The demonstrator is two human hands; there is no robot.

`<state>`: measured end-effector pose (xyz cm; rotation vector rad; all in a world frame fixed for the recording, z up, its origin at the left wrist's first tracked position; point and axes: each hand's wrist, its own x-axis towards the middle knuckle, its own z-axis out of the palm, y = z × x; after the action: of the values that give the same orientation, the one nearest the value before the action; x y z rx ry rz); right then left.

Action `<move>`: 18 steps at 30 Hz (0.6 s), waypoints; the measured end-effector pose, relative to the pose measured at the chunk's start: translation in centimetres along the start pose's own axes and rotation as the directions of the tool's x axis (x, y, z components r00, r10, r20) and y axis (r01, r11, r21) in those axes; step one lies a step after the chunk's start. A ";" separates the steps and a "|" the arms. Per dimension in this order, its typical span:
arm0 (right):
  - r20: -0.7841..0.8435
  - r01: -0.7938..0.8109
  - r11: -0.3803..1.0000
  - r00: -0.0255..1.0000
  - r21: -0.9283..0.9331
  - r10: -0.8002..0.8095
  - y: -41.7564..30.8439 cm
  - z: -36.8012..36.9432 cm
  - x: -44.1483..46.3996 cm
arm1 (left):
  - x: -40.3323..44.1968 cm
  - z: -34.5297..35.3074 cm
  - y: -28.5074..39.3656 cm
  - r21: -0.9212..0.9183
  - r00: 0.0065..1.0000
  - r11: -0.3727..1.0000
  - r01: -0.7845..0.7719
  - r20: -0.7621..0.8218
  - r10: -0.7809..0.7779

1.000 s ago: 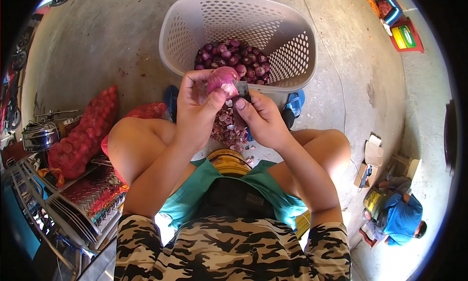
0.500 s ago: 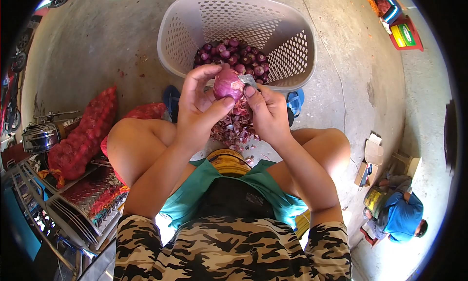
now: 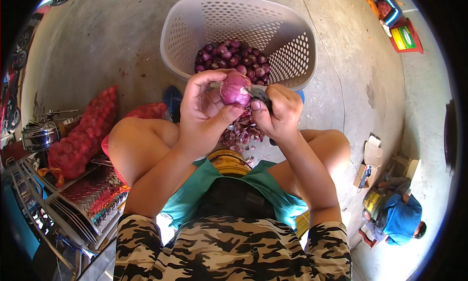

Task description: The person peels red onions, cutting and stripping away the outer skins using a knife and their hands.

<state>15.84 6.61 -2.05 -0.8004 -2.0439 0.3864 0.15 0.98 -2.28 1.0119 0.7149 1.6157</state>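
Observation:
My left hand [image 3: 204,103] holds a purple-red onion [image 3: 235,89] between thumb and fingers, just in front of the basket. Closed around a small knife with a dark handle [image 3: 261,96], my right hand [image 3: 282,113] meets the onion's right side, where a pale patch shows. Much of the blade is hidden by the onion and my fingers. Below both hands, a heap of loose onion skins [image 3: 246,133] lies on the floor. Beyond them stands a grey perforated basket [image 3: 181,32] with many peeled-looking onions [image 3: 234,57] at its bottom.
Red mesh sacks of onions [image 3: 85,139] lie at left beside a metal-framed vehicle [image 3: 58,198]. A yellow container [image 3: 228,163] is between my legs. At right are an open cardboard box [image 3: 373,156] and a seated person in blue [image 3: 402,217]. A red bin [image 3: 408,36] stands upper right.
Both hands and the onion have shifted slightly right. My right hand has turned, so the dark handle now shows against the onion where the grey blade showed before.

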 end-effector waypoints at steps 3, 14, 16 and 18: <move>-0.006 0.081 0.997 0.997 -0.007 -0.081 0.3 -0.2 0.3 | -0.1 0.0 -0.1 -0.001 0.999 0.999 -0.033 0.009 0.033; -0.039 0.270 0.963 0.962 0.016 -0.270 0.4 -0.2 0.3 | -0.1 0.2 -0.5 0.016 0.993 0.993 -0.121 0.012 0.120; -0.012 0.257 0.966 0.966 0.036 -0.256 0.1 -0.1 0.2 | 0.0 -0.1 -0.5 0.025 0.993 0.992 -0.121 0.023 0.120; 0.012 0.219 0.974 0.976 0.053 -0.220 0.3 -0.1 0.2 | 0.0 -0.2 -0.4 0.037 0.994 0.993 -0.108 0.030 0.107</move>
<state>15.93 6.94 -2.08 -0.5346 -2.1042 0.3207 0.13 1.14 -2.69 1.1150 0.6853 1.6823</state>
